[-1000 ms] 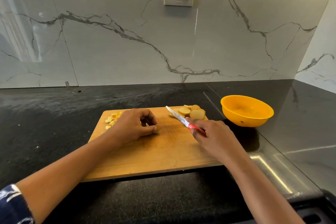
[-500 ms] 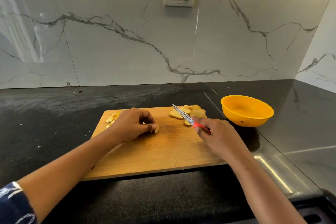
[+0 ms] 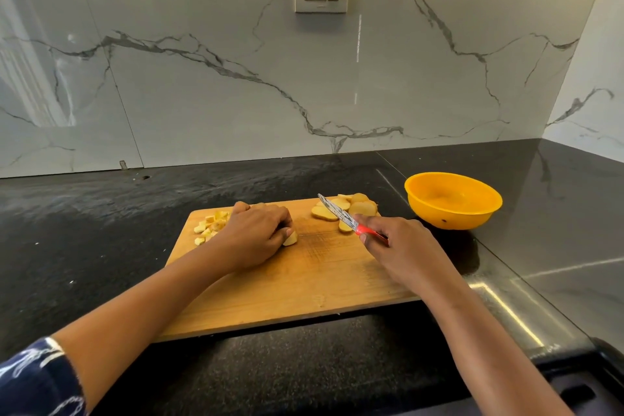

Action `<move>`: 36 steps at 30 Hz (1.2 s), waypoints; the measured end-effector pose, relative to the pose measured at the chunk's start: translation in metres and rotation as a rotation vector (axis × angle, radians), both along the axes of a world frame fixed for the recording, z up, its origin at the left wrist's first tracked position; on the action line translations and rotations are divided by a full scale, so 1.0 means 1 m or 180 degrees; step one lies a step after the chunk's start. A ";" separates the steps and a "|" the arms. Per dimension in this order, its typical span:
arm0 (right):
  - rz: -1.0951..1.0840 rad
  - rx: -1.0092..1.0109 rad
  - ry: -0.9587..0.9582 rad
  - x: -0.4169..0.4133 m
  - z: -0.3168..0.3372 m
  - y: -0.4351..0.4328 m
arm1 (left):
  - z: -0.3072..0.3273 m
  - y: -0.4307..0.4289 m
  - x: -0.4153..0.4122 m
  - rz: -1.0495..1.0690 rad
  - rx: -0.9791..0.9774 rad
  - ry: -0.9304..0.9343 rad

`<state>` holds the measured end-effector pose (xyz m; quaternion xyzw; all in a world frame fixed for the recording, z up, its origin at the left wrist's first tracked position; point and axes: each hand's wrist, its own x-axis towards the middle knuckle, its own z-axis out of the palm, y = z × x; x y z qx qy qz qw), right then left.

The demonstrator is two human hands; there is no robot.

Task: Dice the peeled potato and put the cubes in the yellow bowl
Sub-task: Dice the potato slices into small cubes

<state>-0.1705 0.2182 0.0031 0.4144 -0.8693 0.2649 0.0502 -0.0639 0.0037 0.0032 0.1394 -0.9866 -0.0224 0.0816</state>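
Since a second ago the right hand has carried the knife slightly to the right, and a potato piece now shows beside the thumb of the left hand. That left grip is curled over the piece, holding it down on the cutting board. The right grip wraps the knife's red handle, with the blade slanting over the potato slices (one slice lies just below the blade) at the board's far right. Diced cubes sit near its far left corner. The yellow bowl stands on the dark desk, just right of the board.
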 end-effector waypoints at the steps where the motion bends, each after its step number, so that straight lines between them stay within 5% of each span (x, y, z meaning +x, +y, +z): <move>1: 0.0003 -0.0006 -0.0005 0.000 0.000 0.000 | 0.001 0.000 0.000 -0.0004 -0.0025 -0.0037; 13: 0.0024 -0.0012 0.0037 0.000 -0.003 -0.001 | 0.008 -0.002 0.037 0.0045 0.1162 0.0669; 36: 0.0450 0.0115 0.0601 0.092 -0.004 0.014 | -0.003 0.009 0.047 0.0454 0.0732 0.0905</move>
